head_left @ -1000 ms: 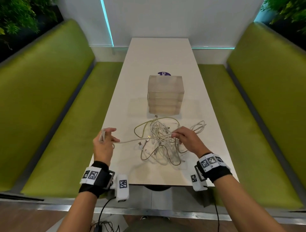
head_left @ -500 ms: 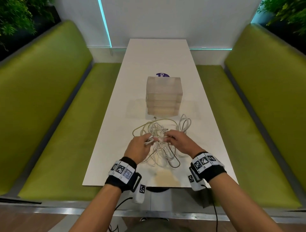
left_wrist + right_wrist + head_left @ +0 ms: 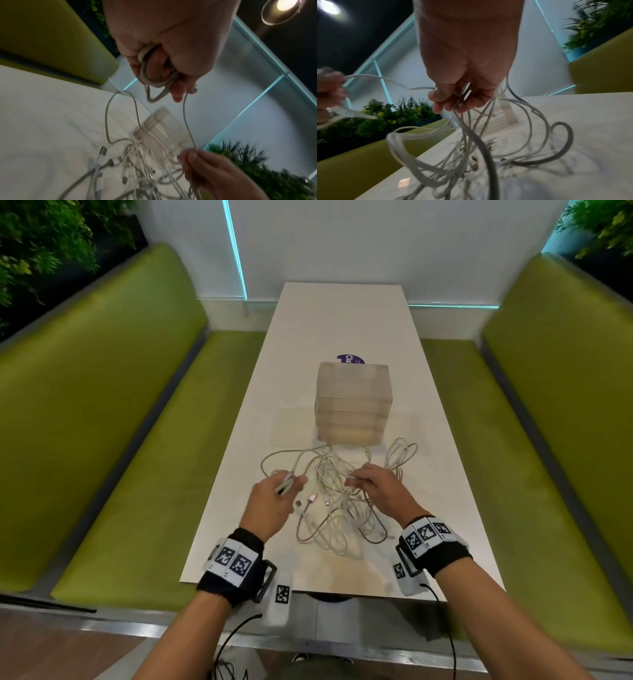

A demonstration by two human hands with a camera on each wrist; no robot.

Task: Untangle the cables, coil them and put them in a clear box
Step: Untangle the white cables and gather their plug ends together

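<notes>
1. Presently, left hand (image 3: 270,501): fingers (image 3: 178,93) clenched round a small coil of cable (image 3: 154,79), beside the tangle.
2. Right hand (image 3: 380,491): fingers pinching strands of the cable tangle (image 3: 339,505).
3. Tangle: on the bench (image 3: 342,323), just before the clear box (image 3: 352,402).

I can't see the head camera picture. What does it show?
Two hands work on a tangle of white cables on a white table: left hand holds coiled loops, right hand pinches strands. Stacked clear boxes stand behind.
</notes>
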